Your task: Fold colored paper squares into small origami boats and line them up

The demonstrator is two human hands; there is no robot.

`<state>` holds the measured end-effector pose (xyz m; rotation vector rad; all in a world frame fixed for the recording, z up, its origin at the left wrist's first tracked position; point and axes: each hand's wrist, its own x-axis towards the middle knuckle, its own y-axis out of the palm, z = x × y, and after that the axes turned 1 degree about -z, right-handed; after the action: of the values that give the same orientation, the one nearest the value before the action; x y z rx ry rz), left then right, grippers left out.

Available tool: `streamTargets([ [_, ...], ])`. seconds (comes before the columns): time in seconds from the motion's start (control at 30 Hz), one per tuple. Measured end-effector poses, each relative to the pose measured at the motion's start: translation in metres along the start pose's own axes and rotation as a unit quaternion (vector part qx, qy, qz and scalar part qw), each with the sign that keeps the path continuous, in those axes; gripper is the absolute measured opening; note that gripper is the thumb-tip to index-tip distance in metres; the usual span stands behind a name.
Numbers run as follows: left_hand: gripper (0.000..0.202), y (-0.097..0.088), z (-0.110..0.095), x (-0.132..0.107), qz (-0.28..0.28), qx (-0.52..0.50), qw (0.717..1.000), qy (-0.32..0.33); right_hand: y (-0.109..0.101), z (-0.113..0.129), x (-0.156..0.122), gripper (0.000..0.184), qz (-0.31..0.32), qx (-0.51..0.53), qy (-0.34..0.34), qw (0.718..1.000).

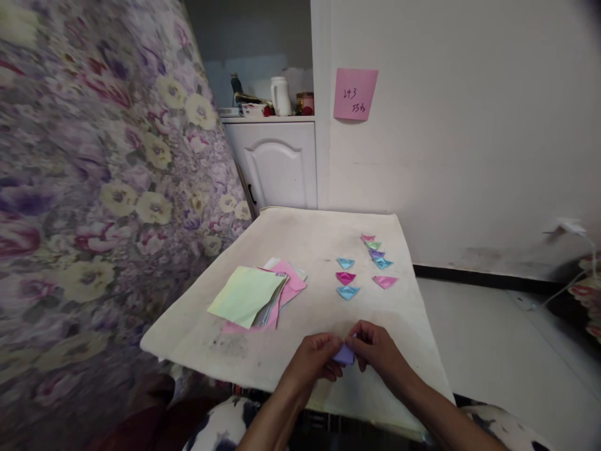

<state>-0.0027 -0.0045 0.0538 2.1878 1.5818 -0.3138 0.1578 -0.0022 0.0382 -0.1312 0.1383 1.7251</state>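
Observation:
Between both hands, near the front edge of the table, is a small folded piece of purple paper (344, 355). My left hand (315, 358) pinches its left side, thumb on top. My right hand (373, 347) grips its upper right side with thumb and fingertips. Beyond the hands lie several small folded paper boats: a light blue boat (348, 292), a magenta boat (345, 278) and another blue boat (346, 263) in a column. To their right sit a pink boat (385, 282) and an overlapping row with a purple boat (376, 254).
A loose stack of coloured paper (246, 295), pale green on top, lies at the left of the cloth-covered table (300, 235). A floral curtain (117, 188) hangs along the left side. Behind stand a white cabinet (282, 164) and a wall with a pink note (355, 94).

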Motion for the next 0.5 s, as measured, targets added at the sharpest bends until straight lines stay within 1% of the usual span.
streamTargets([
  [0.23,0.034,0.0016,0.004,0.0039,-0.02,0.008,1.0,0.022,0.0019,0.0025,-0.0004,0.025,-0.005,0.002,0.007,1.0],
  [0.37,0.032,0.0032,0.0033,0.0035,-0.021,-0.003,0.999,0.027,0.0022,0.0044,-0.0001,0.028,-0.01,0.009,0.014,1.0],
  [0.5,0.03,0.0048,0.0039,0.0026,-0.014,-0.02,1.0,0.019,0.0022,0.0038,-0.0003,0.025,-0.005,0.021,0.008,1.0],
])
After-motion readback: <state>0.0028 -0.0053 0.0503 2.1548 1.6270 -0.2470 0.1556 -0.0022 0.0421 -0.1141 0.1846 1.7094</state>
